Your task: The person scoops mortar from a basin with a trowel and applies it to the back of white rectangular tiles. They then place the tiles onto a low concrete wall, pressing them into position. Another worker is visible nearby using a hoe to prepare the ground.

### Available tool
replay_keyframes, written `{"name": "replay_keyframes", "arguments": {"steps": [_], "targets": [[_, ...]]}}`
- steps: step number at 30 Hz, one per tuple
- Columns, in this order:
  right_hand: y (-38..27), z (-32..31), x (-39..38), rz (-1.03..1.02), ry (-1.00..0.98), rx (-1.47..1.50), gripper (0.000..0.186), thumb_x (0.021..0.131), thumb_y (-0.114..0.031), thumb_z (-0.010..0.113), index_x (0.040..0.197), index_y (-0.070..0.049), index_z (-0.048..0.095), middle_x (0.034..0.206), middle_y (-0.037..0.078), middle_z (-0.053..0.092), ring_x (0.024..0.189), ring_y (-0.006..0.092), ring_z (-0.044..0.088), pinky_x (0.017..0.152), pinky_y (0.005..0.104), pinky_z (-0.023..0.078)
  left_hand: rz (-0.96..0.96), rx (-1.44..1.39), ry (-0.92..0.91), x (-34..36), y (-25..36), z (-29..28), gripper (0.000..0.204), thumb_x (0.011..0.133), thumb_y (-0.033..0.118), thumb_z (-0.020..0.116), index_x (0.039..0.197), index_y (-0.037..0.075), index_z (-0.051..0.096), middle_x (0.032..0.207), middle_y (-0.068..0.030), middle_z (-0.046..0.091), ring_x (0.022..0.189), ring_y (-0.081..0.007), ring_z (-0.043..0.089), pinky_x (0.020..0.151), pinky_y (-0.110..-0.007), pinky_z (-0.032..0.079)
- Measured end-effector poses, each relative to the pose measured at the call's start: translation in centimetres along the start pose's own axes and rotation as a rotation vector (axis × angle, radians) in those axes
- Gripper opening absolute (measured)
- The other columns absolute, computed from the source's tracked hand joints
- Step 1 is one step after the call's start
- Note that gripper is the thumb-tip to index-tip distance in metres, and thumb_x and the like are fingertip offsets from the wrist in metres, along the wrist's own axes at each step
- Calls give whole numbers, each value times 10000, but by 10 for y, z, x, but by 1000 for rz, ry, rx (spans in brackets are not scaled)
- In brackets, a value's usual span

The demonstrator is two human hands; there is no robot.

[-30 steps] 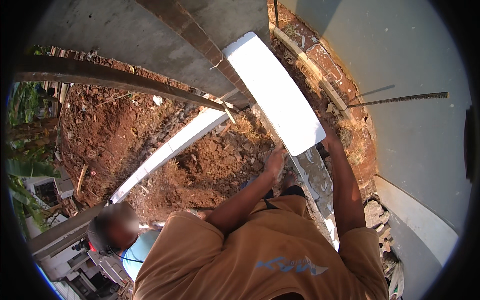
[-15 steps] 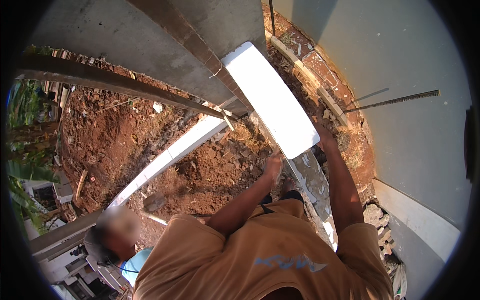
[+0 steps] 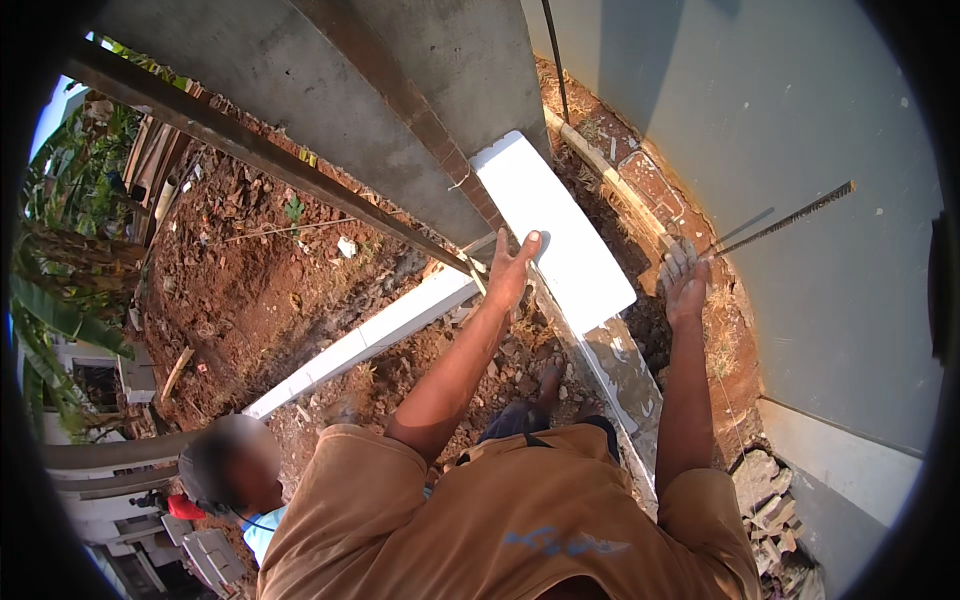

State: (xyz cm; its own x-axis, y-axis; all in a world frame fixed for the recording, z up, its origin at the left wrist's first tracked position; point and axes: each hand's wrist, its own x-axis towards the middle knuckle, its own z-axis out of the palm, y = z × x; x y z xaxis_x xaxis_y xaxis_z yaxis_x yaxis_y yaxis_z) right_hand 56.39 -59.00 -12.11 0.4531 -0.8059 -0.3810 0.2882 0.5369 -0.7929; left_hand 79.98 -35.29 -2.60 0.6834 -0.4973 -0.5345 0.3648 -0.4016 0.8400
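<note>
A long, bright white rectangular block [image 3: 575, 240] lies flat on a narrow, mortar-smeared low wall [image 3: 622, 372]. At the block's left edge is my left hand [image 3: 512, 272], thumb raised over the white top and fingers apart; whether it touches the block I cannot tell. My right hand [image 3: 686, 288] is off the block's right side, palm up with fingers spread and grey smears on them. It holds nothing and is close to a wooden batten [image 3: 610, 175].
A brown wooden post [image 3: 420, 110] and a slanting beam [image 3: 270, 155] meet near the block's left side. Another white block row [image 3: 360, 345] runs left over red, rubbly soil. A rebar rod [image 3: 785, 215] sticks out at right by a grey wall [image 3: 800, 100]. A person [image 3: 235, 465] is at lower left.
Both hands have left the block's near end: the left moved forward along its left edge, the right outward to the right. The block still lies on the low wall.
</note>
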Motion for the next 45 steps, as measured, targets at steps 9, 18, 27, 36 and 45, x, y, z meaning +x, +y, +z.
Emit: {"name": "replay_keyframes", "arguments": {"steps": [9,18,27,36,45], "targets": [[9,84,-28,105,-319,-345,857,971,-767,223,1636,-237,124,1680,113,181,1552,308,121,1238,504,95,27,-55,-49,-25,41,16,956,885,558,710,1582,81,262,1489,-215,443,1321,-363,513,878,-490,591],[61,71,53,-12,-517,-483,845,992,-727,210,1633,-190,91,1681,153,141,1553,287,100,1232,480,136,27,-78,-103,-10,32,12,1100,894,437,755,1607,9,35,1561,-263,365,1413,-372,422,1139,-454,396],[54,97,34,216,-716,-539,832,1002,-713,212,1623,-163,150,1654,168,205,1527,311,173,1224,478,167,33,-45,-127,-7,31,9,1121,893,466,745,1593,-36,28,1623,-302,197,1511,-373,241,1229,-436,228],[45,102,23,270,-714,-588,822,1012,-699,215,1612,-136,209,1627,182,268,1502,335,245,1215,477,199,59,-36,-129,8,21,6,1231,852,533,767,1552,-126,-2,1602,-348,199,1514,-386,223,1225,-406,234],[-49,155,-18,-142,-585,-777,817,1022,-684,217,1602,-110,268,1600,196,332,1476,359,318,1207,475,231,111,-150,-100,5,14,7,1262,839,496,798,1552,-116,-45,1574,-358,265,1474,-373,323,1200,-377,282]]}}
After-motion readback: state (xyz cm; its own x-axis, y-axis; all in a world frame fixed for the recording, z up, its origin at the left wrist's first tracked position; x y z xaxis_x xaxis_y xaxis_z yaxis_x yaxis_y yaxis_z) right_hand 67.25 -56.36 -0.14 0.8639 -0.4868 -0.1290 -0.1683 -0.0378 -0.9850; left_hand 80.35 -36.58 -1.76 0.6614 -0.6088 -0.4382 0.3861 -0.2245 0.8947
